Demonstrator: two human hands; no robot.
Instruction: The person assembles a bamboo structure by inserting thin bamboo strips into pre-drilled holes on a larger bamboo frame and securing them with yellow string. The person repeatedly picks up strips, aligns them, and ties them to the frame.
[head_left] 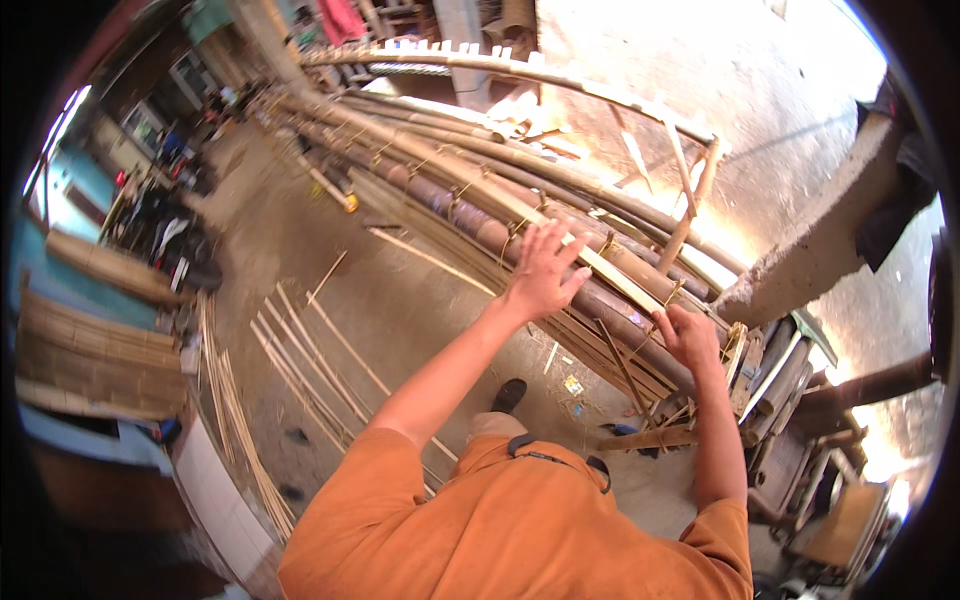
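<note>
A long, pale split bamboo strip (pixel 622 282) lies along a bundle of brown bamboo poles (pixel 482 228) that runs from the far left to the near right. My left hand (pixel 546 272) rests on the strip with its fingers spread. Further right, my right hand (pixel 690 338) is closed at the strip's near end, thumb and fingers pinching it. Thin yellowish ties (pixel 453 200) loop around the poles at intervals. The undersides of both hands are hidden.
A raised bamboo rail (pixel 520 68) with upright pegs stands behind the bundle. Thin bamboo sticks (pixel 310 350) lie on the floor at left. A rough concrete ledge (pixel 815 235) and stacked bamboo stubs (pixel 785 370) are at right. Parked motorbikes (pixel 170 250) stand far left.
</note>
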